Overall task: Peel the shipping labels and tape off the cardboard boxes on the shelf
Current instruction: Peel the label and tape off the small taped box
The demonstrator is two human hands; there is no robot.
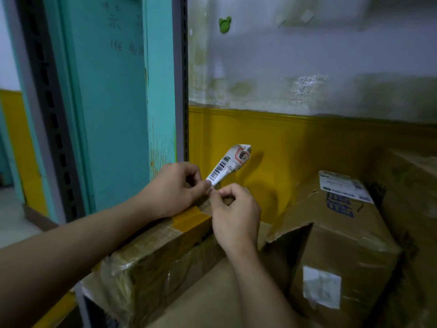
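Against a stained white wall with a mustard-yellow lower band (pixel 307 143) and a grey slotted metal shelf upright (pixel 181 91), brown cardboard boxes crowd the shelf. The large torn brown box (pixel 343 233) on the right carries a white printed shipping label (pixel 343 185) on its top and a second white square label (pixel 321 287) on its front, both untouched. Nearer, a box wrapped in clear film (pixel 153 261) bears a strip of tan packing tape (pixel 191 220) across its top edge.

Above that box, the left hand (pixel 175 188) pinches the lower end of a curled white barcode label (pixel 228 165) between thumb and fingers. The right hand (pixel 236 214), fingers curled, nips the same tip just beside it. The label stands up and away from the cardboard, rolled into a cone; whether its tip is stuck to the box is hidden by the fingers.

The likely trouble is the adhesive: the label, folded on itself, may cling to the fingers rather than drop free. A hard pull on the remaining labels could also tear the damaged box's paper face.
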